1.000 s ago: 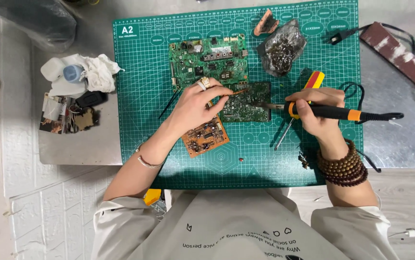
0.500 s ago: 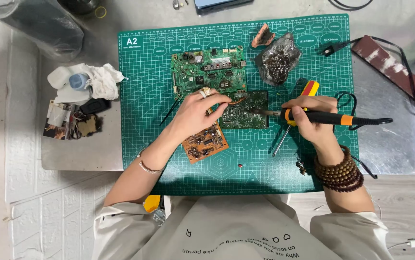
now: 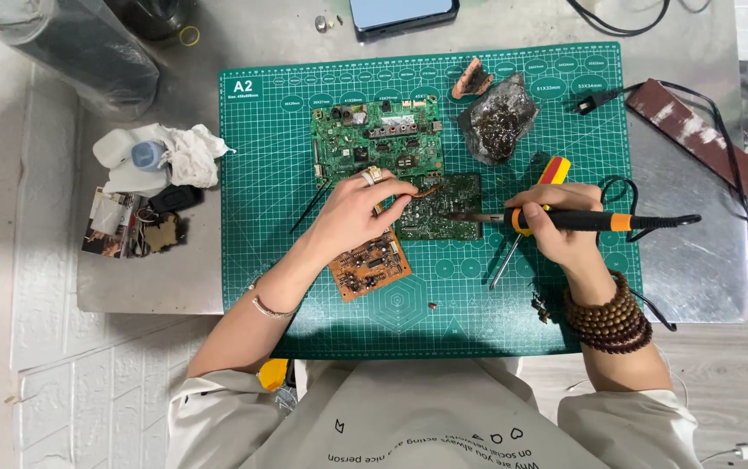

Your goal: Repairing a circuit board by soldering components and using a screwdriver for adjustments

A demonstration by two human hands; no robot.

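Right hand: the right hand (image 3: 560,227) is wrapped tight around a soldering iron (image 3: 595,221) with a black and orange handle. The metal tip points left and touches the edge of a small dark green circuit board (image 3: 443,207).
Left hand: the left hand (image 3: 358,213) lies over the boards. Its fingertips are pinched on a thin brown wire (image 3: 428,190) that bends over the dark board.
Dark board: it lies flat near the middle of the green cutting mat (image 3: 304,139), between the two hands.
Other boards: a big green circuit board (image 3: 375,139) lies just above the left hand. A small orange circuit board (image 3: 370,267) lies below it, partly under the wrist.
Near the right hand: a yellow and red tool (image 3: 553,170) sticks out just above the knuckles.
Top of mat: a crinkly bag of dark bits (image 3: 497,123) sits near a little brown chunk (image 3: 472,80).
Left of mat: a white cloth (image 3: 187,155) and some small junk sit on the grey metal table (image 3: 695,260).
Wrist: brown wooden beads (image 3: 608,314) wrap the right wrist.
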